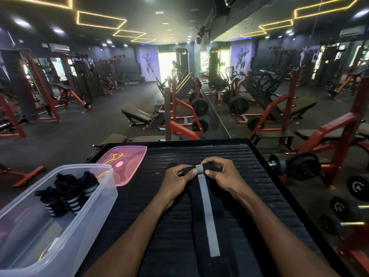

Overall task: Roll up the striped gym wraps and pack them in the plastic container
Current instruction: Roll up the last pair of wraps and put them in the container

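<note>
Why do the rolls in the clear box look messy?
Nothing is spilled or broken. The three rolled black wraps with grey stripes lean against each other at tilted angles in the clear plastic container, loose ends sticking up. The pink lid lies off, beside it.

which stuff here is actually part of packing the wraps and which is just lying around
Part of the job:
- wrap being rolled by left hand and right hand
- rolled wraps
- plastic container
- pink lid

Just lying about:
- dumbbell
- weight plates
- blue bottle
</note>
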The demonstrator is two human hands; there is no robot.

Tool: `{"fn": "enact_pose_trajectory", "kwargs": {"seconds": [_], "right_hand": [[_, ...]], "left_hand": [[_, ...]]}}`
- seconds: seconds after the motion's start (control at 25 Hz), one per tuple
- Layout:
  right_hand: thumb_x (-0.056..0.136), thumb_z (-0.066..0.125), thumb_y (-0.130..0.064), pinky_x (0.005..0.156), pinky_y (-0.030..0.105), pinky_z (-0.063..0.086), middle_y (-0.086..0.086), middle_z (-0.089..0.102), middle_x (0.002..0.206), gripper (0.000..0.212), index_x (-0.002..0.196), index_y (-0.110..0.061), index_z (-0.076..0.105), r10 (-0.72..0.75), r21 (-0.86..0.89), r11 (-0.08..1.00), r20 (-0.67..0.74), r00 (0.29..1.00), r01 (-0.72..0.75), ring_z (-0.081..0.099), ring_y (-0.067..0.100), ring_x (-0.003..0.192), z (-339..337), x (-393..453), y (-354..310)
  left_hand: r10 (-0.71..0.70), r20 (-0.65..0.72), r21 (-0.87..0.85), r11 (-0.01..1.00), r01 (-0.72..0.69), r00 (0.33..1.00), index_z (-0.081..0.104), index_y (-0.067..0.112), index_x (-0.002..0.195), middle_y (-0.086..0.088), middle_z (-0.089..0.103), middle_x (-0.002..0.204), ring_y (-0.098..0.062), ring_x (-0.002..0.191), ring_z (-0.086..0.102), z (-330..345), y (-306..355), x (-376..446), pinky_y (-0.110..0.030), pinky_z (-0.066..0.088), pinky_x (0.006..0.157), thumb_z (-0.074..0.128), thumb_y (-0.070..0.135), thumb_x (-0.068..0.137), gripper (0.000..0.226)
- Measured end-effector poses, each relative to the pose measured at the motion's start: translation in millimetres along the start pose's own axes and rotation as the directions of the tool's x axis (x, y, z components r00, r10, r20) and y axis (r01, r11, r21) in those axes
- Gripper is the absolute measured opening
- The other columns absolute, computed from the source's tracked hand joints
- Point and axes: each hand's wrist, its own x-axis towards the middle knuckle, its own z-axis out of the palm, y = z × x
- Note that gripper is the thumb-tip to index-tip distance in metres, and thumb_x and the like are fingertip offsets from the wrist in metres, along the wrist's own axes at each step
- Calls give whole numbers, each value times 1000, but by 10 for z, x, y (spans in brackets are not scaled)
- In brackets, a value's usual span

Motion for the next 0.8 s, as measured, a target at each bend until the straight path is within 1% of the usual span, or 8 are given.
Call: {"fn": "enact_pose_trajectory", "kwargs": {"seconds": [0.2, 0.28, 0.4, 0.56, 0.64, 0.68, 0.72, 0.8], "right_hand": [[94, 68, -17, 54, 27, 50, 8, 73, 94, 7, 100, -19, 70, 171, -36, 985, 32, 985, -170, 65, 19, 78, 47, 18, 22], [95, 66, -16, 66, 26, 53, 3, 73, 95, 6, 98, -15, 71, 106, -120, 988, 36, 994, -101, 67, 18, 86, 52, 36, 61], [89, 69, -7, 93, 42, 55, 0, 76, 98, 12, 97, -15, 75, -11, -149, 989, 31, 999, 15, 70, 19, 99, 32, 50, 91], [82, 73, 5, 94, 41, 56, 2, 77, 99, 23, 96, -13, 77, -53, -105, 993, 7, 999, 54, 71, 19, 99, 27, 18, 33], [84, 74, 1, 84, 39, 58, 4, 76, 101, 20, 97, -13, 76, -13, -18, 1000, 1, 1000, 13, 71, 21, 98, 42, -14, -16], [88, 73, -8, 71, 36, 58, 3, 75, 102, 13, 99, -16, 75, 52, 4, 999, 14, 999, -52, 69, 19, 95, 36, -23, -37], [92, 71, -20, 57, 30, 53, 1, 73, 102, 8, 99, -18, 74, 142, -6, 990, 37, 989, -142, 66, 16, 90, 32, -33, -63], [97, 65, -28, 44, 21, 44, -1, 71, 94, 12, 98, -19, 73, 233, -49, 972, 63, 970, -231, 61, 12, 79, 30, -37, -59]], "left_hand": [[77, -51, 34, 997, -75, 996, 77, 23, 89, 12, 76, 87, 5, 81, 69, 10, 67, -33, -8, 49, 70, 78, 5, 81, 20], [90, -24, 28, 996, -90, 996, 77, 21, 92, 11, 76, 91, 6, 84, 69, 15, 69, -44, -8, 49, 71, 77, 4, 82, 21], [56, 27, -21, 998, -55, 998, 77, 19, 97, 5, 77, 95, -3, 89, 71, 9, 52, -34, -14, 51, 72, 76, 16, 86, 12], [64, 50, 33, 997, -66, 997, 78, 20, 101, 6, 77, 99, -5, 97, 70, -7, 49, -31, -17, 52, 81, 71, 28, 90, 15], [105, 22, 62, 992, -107, 994, 78, 25, 98, 10, 77, 97, 2, 95, 69, -2, 74, -40, -12, 50, 81, 74, 21, 88, 11], [119, 12, 59, 991, -119, 993, 77, 28, 96, 13, 76, 97, 4, 94, 68, 3, 84, -45, -11, 50, 80, 75, 16, 87, 14], [131, 10, 59, 990, -132, 991, 77, 29, 95, 14, 76, 97, 4, 94, 68, 6, 84, -44, -10, 49, 79, 75, 12, 86, 19], [147, 26, 76, 986, -149, 989, 76, 29, 97, 13, 76, 100, 3, 97, 68, 6, 66, -30, -11, 49, 81, 76, 7, 84, 26]]}}
